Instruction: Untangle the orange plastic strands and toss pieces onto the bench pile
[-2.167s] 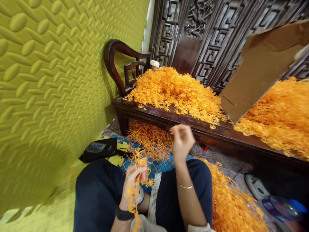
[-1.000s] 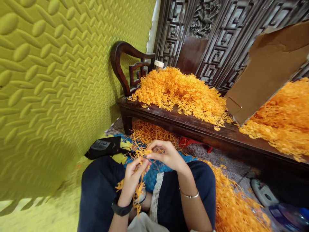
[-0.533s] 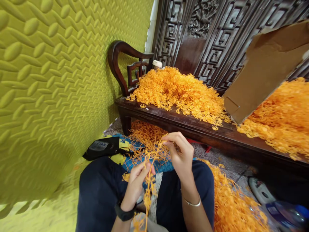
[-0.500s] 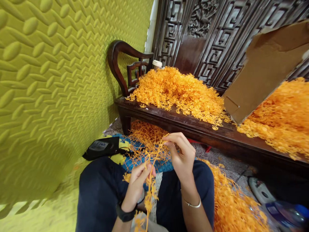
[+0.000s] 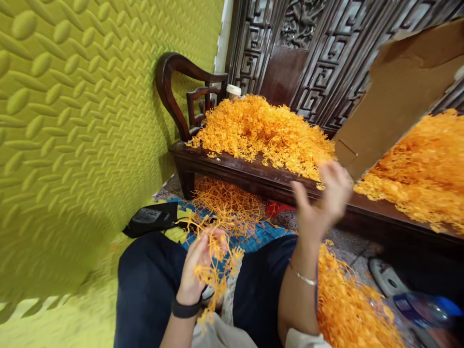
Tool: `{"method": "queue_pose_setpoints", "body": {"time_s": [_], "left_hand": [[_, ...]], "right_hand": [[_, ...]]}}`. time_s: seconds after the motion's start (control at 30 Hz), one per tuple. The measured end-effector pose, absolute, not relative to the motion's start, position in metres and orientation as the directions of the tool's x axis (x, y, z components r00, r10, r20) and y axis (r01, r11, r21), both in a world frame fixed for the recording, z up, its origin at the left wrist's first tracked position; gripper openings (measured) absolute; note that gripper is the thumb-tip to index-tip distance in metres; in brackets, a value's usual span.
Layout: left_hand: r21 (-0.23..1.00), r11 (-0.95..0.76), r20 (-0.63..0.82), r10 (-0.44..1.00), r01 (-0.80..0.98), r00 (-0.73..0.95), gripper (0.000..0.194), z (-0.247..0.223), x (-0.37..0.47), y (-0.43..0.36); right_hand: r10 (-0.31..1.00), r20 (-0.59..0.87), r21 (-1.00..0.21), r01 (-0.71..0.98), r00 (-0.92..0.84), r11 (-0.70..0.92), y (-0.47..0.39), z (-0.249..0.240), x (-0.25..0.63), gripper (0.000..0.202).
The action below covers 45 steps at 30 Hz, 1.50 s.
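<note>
My left hand, with a dark band at its wrist, is closed over my lap around an orange plastic strand. Small flower-like pieces branch off the strand and dangle below the fingers. My right hand is raised at the bench's front edge, its thumb well apart from the fingers. Motion blurs it, and I make out nothing in its grasp. Just behind it lies a heap of small orange plastic pieces on the dark wooden bench. Thin bare orange stems lie on the floor in front of me.
A cardboard sheet stands tilted on the bench, with another orange pile to its right. More orange strands lie beside my right leg, near a plastic bottle. A black pouch rests by the yellow padded wall.
My right hand has left the strand, moving up and right to the bench, and its fingers have spread. My left hand keeps the strand and has shifted slightly left.
</note>
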<state>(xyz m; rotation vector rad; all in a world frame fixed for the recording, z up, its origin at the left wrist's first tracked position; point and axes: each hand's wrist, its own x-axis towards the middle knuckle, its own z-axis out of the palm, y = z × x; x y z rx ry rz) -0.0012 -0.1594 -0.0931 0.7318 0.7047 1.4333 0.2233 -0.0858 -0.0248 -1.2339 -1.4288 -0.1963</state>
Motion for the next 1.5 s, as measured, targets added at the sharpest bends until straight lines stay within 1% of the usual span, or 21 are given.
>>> {"method": "queue_pose_setpoints", "body": {"time_s": [0.07,0.13,0.17,0.23,0.3,0.33,0.4,0.43,0.47,0.5,0.63,0.7,0.8,0.9,1.07,1.17,1.23,1.27,1.37,1.4,1.5], "left_hand": [[0.744,0.014,0.006,1.0,-0.668,0.028,0.03,-0.092,-0.003,-0.158],[0.697,0.018,-0.01,1.0,-0.717,0.016,0.032,-0.094,-0.006,-0.157],[0.684,0.011,-0.014,1.0,-0.73,0.001,0.032,-0.095,-0.007,-0.156],[0.69,-0.008,-0.019,0.999,-0.724,-0.029,0.031,-0.098,-0.008,-0.155],[0.718,-0.007,-0.028,0.999,-0.696,-0.038,0.033,-0.1,-0.008,-0.155],[0.732,-0.001,-0.033,0.999,-0.681,-0.036,0.036,-0.1,-0.008,-0.156],[0.75,-0.003,-0.032,0.999,-0.661,-0.04,0.037,-0.1,-0.007,-0.156],[0.756,-0.013,-0.026,0.998,-0.654,-0.049,0.036,-0.099,-0.006,-0.156],[0.76,-0.03,-0.015,0.998,-0.649,-0.063,0.036,-0.098,-0.006,-0.156],[0.763,-0.048,-0.004,0.997,-0.644,-0.079,0.037,-0.098,-0.005,-0.156],[0.768,-0.104,0.025,0.991,-0.632,-0.132,0.039,-0.099,-0.006,-0.155],[0.768,-0.12,0.028,0.988,-0.629,-0.155,0.039,-0.1,-0.007,-0.154],[0.771,-0.138,0.023,0.982,-0.622,-0.19,0.037,-0.101,-0.01,-0.154],[0.768,-0.166,0.024,0.973,-0.618,-0.231,0.037,-0.1,-0.011,-0.155],[0.811,-0.285,0.072,0.915,-0.511,-0.397,0.037,-0.098,-0.011,-0.155],[0.817,-0.311,0.085,0.898,-0.486,-0.432,0.034,-0.096,-0.012,-0.154],[0.79,-0.303,0.079,0.912,-0.532,-0.403,0.031,-0.095,-0.013,-0.154],[0.769,-0.295,0.075,0.923,-0.568,-0.378,0.03,-0.094,-0.014,-0.154],[0.675,-0.277,0.079,0.949,-0.684,-0.306,0.028,-0.092,-0.017,-0.156],[0.642,-0.27,0.083,0.955,-0.718,-0.285,0.028,-0.092,-0.017,-0.157],[0.56,-0.253,0.077,0.964,-0.789,-0.255,0.029,-0.092,-0.017,-0.16]], "right_hand": [[0.654,0.748,-0.5,0.745,0.113,0.443,-0.069,-0.036,0.219,0.069],[0.735,0.678,-0.561,0.669,0.034,0.487,-0.063,-0.042,0.213,0.071],[0.763,0.646,-0.625,0.587,0.019,0.514,-0.064,-0.042,0.21,0.064],[0.819,0.573,-0.754,0.374,-0.028,0.54,-0.073,-0.037,0.202,0.04],[0.865,0.47,-0.837,0.222,-0.175,0.5,-0.086,-0.029,0.193,0.023],[0.867,0.412,-0.858,0.202,-0.28,0.472,-0.093,-0.025,0.188,0.02],[0.819,0.293,-0.863,0.233,-0.493,0.449,-0.101,-0.021,0.176,0.019],[0.786,0.249,-0.856,0.251,-0.566,0.453,-0.104,-0.021,0.17,0.019],[0.768,0.226,-0.848,0.267,-0.599,0.458,-0.106,-0.022,0.163,0.02],[0.77,0.223,-0.84,0.283,-0.597,0.463,-0.107,-0.024,0.156,0.021],[0.832,0.265,-0.799,0.371,-0.488,0.473,-0.108,-0.034,0.134,0.025],[0.841,0.264,-0.79,0.394,-0.472,0.47,-0.109,-0.038,0.126,0.027],[0.858,0.271,-0.811,0.377,-0.436,0.448,-0.11,-0.041,0.118,0.023],[0.864,0.309,-0.829,0.332,-0.397,0.449,-0.11,-0.04,0.112,0.02],[0.829,0.422,-0.783,0.314,-0.366,0.537,-0.11,-0.037,0.111,0.017],[0.843,0.382,-0.811,0.301,-0.379,0.502,-0.109,-0.038,0.118,0.011],[0.858,0.362,-0.848,0.254,-0.364,0.465,-0.108,-0.04,0.121,0.006],[0.864,0.364,-0.864,0.22,-0.348,0.452,-0.107,-0.04,0.123,0.007],[0.865,0.372,-0.893,0.122,-0.336,0.432,-0.107,-0.04,0.123,0.025],[0.864,0.364,-0.901,0.102,-0.347,0.421,-0.107,-0.04,0.122,0.025],[0.892,0.329,-0.934,0.036,-0.311,0.357,-0.106,-0.039,0.12,0.01]]}}
